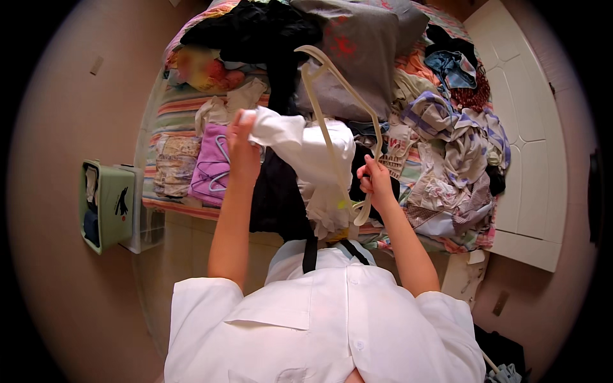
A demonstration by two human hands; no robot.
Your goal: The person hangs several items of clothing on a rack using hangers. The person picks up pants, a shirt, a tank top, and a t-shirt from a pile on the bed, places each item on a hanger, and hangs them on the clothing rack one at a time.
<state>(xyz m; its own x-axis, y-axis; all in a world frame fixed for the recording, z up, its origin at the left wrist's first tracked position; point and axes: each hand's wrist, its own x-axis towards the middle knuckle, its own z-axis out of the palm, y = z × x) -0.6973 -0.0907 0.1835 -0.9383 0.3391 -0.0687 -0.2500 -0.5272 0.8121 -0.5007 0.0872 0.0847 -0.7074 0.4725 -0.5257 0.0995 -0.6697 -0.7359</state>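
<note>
My left hand (244, 151) is raised and pinches one end of a white garment (299, 146), which hangs away to the right. In my right hand (376, 182) is a cream plastic clothes hanger (371, 106), gripped near its lower end. One bar of the hanger crosses in front of the white cloth; whether the two touch I cannot tell. Below my left hand a folded purple cloth (210, 158) lies on the bed, with light blue hangers (220, 184) on it. Black clothing (278, 201) spreads between my forearms.
A striped bedspread (167, 107) lies under heaped clothes (459, 143) on the right and a large grey bag (357, 52) at the back. Beside the bed at left stands a green bin (112, 206) against a clear plastic box (148, 225). A white panelled board (519, 143) borders the right side.
</note>
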